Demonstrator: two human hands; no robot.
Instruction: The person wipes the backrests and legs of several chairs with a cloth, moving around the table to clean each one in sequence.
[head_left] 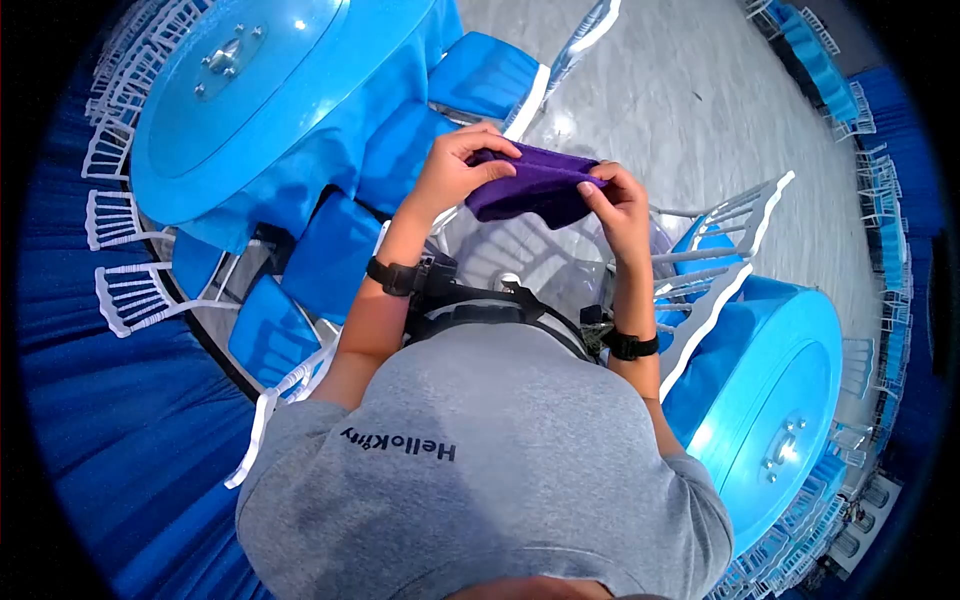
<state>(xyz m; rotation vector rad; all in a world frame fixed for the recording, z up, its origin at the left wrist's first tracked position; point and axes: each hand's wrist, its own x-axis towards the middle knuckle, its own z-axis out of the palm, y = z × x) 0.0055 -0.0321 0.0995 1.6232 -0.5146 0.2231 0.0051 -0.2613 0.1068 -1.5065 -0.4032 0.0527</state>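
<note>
A dark purple cloth (540, 185) is stretched between my two hands in front of my body, folded over along its top edge, with its lower part hanging loose. My left hand (462, 168) pinches its left end between thumb and fingers. At the other end, my right hand (618, 205) grips the cloth's upper corner, thumb on the near side. Beneath the cloth, near my waist, a see-through round object (505, 250) shows, but I cannot make out its kind.
A round blue-covered table (170, 150) stands at the left, with blue-seated white chairs (330, 255) around it. Another blue-covered table (815, 370) is at the right, beside white chairs (700, 310). Pale marbled floor (670, 90) lies ahead. Blue drapery (90, 400) lines the left side.
</note>
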